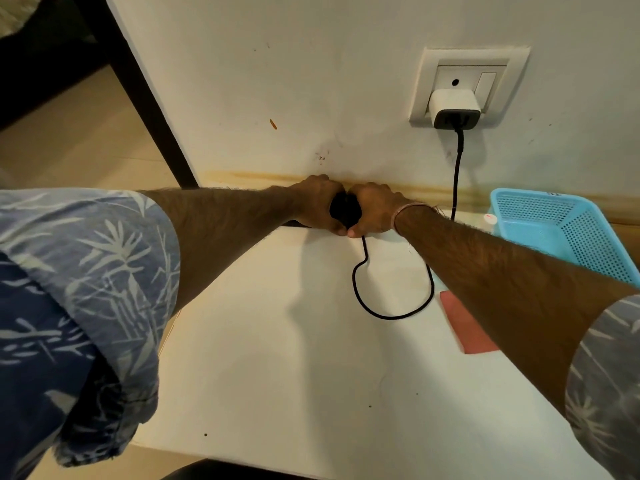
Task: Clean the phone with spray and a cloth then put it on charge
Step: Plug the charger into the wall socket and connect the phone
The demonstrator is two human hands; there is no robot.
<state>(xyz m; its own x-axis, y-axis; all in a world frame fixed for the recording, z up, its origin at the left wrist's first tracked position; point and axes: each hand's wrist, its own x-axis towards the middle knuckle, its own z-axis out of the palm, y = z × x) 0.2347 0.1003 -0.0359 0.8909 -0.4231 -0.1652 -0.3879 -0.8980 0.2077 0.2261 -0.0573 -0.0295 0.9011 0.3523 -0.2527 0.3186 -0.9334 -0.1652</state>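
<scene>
White tabletop against the wall

The tabletop (277,358) is carrying a black cable (391,315) looping near its far edge, a red cloth (465,329) lying toward the right edge, and a blue basket (568,233) sitting at the far right corner.

Both hands, the left hand (317,202) and the right hand (372,211), meet at the table's (277,358) far edge against the wall, with the phone (344,211) between them. The charging cable (391,315) loops on the table before the hands, then rises behind the right forearm to the charger (453,107) in the wall socket (467,84). A basket (561,237) sits at the far right corner (a bottle cap (490,220) just left of it), and a cloth (465,327) lies nearer, along the right edge.
</scene>
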